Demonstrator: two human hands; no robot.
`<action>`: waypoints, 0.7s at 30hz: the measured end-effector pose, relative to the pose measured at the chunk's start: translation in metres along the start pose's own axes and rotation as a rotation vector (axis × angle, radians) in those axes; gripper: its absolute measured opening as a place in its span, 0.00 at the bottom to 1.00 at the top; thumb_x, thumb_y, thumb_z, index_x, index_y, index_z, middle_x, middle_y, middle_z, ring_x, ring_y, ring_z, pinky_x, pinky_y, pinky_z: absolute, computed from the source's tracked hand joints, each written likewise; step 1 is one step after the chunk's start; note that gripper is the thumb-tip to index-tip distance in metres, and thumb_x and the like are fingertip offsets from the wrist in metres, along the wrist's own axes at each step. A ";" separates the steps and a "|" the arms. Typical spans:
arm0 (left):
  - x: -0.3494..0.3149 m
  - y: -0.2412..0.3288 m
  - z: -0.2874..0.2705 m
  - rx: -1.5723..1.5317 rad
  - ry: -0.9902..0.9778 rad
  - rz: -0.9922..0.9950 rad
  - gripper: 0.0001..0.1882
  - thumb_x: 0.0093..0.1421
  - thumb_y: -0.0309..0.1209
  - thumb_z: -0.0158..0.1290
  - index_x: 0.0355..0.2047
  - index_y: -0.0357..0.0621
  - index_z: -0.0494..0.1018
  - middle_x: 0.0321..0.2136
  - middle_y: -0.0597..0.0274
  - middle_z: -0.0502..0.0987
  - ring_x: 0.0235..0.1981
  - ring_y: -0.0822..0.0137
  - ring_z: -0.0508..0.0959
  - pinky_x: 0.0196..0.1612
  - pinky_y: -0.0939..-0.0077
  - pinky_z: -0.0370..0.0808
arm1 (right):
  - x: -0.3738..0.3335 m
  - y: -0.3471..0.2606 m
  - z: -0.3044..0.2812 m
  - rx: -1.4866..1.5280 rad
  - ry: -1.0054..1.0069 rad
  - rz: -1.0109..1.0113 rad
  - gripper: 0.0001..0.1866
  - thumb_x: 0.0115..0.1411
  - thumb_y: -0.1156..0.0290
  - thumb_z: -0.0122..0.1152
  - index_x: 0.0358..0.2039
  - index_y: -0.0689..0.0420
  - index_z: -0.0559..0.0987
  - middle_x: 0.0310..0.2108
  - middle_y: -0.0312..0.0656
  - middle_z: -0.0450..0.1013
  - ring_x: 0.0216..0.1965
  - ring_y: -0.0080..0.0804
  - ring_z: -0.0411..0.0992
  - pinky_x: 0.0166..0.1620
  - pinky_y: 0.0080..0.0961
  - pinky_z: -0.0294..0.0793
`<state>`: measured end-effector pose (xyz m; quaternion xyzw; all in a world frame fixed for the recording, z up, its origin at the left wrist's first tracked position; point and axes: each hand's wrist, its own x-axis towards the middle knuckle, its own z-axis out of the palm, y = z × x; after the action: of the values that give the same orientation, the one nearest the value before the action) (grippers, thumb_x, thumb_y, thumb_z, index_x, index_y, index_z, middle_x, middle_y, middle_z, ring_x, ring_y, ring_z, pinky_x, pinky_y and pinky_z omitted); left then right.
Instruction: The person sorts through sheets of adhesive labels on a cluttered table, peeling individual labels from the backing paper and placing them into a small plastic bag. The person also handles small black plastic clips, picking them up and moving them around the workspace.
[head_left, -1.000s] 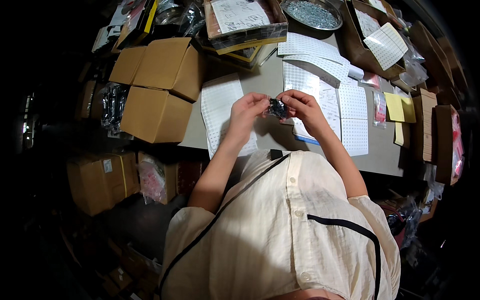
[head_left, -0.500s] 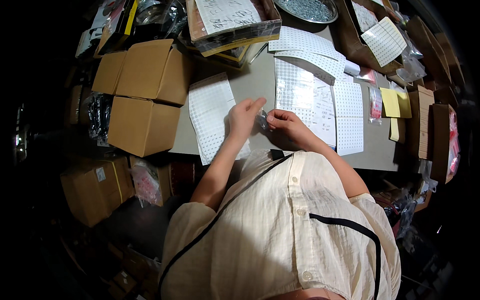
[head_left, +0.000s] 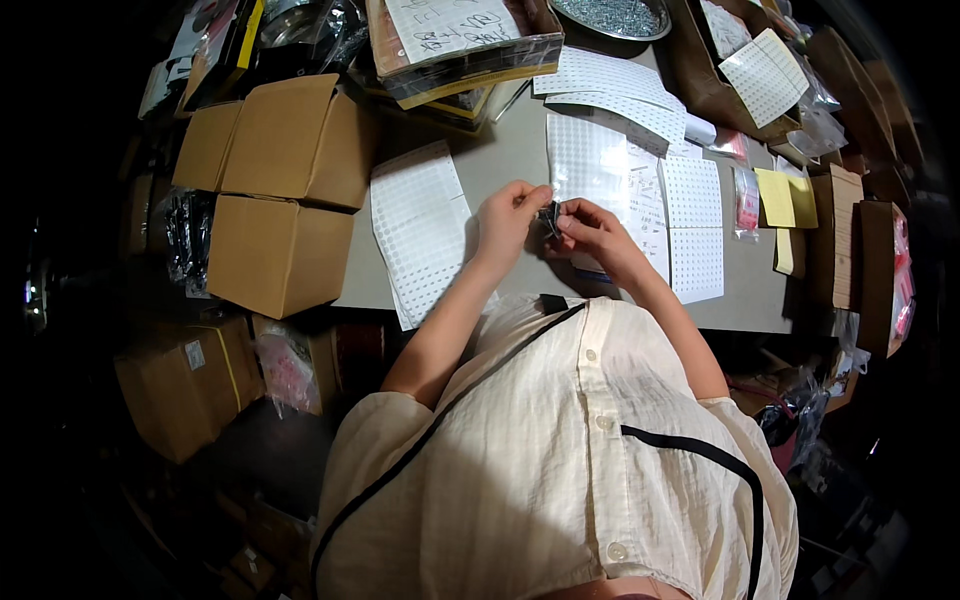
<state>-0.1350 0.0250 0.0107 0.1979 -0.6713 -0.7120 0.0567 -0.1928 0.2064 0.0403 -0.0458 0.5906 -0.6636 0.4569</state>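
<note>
My left hand (head_left: 510, 222) and my right hand (head_left: 598, 236) meet over the middle of the grey table, fingertips closed on a small dark, shiny packet (head_left: 549, 218). It looks like thin plastic around something dark; the fingers partly cover it and its contents are too small to name. Beside my left hand lie overlapping white sticker sheets (head_left: 415, 215) printed with rows of round marks. Just beyond my right hand is another sheet of round stickers (head_left: 585, 155), under glossy plastic, with a handwritten white paper (head_left: 648, 215) alongside.
Brown cardboard boxes (head_left: 275, 245) stand at the left. An open carton (head_left: 470, 65) with papers is at the back, near a metal bowl of small metal parts (head_left: 620, 15). More sticker sheets (head_left: 695, 260), yellow paper (head_left: 785, 198) and boxes (head_left: 845, 235) line the right.
Both hands have shifted slightly right and away from my body. The packet between them has turned and now shows darker. The fingertips have come closer together.
</note>
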 end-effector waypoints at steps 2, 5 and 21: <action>0.003 -0.003 -0.001 -0.037 0.013 -0.051 0.15 0.63 0.39 0.61 0.27 0.41 0.78 0.20 0.74 0.71 0.23 0.82 0.66 0.27 0.84 0.63 | -0.010 -0.010 0.017 0.166 -0.003 0.123 0.11 0.68 0.65 0.61 0.43 0.59 0.75 0.36 0.37 0.75 0.36 0.24 0.76 0.45 0.22 0.76; 0.003 -0.003 -0.006 -0.059 0.024 -0.146 0.20 0.65 0.44 0.60 0.23 0.42 0.75 0.19 0.74 0.69 0.21 0.81 0.64 0.24 0.83 0.61 | -0.006 -0.012 0.019 0.214 0.003 0.107 0.09 0.68 0.68 0.60 0.42 0.59 0.75 0.34 0.40 0.76 0.33 0.26 0.77 0.41 0.23 0.78; -0.018 0.016 -0.045 -0.482 -0.116 -0.409 0.24 0.73 0.35 0.44 0.59 0.24 0.66 0.54 0.38 0.74 0.54 0.51 0.77 0.60 0.62 0.75 | 0.047 -0.013 0.022 -0.312 0.275 -0.032 0.18 0.63 0.56 0.65 0.33 0.60 0.78 0.25 0.37 0.76 0.26 0.23 0.76 0.33 0.22 0.75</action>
<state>-0.1057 -0.0125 0.0292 0.2686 -0.4317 -0.8573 -0.0807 -0.2140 0.1576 0.0357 -0.0342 0.7424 -0.5711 0.3487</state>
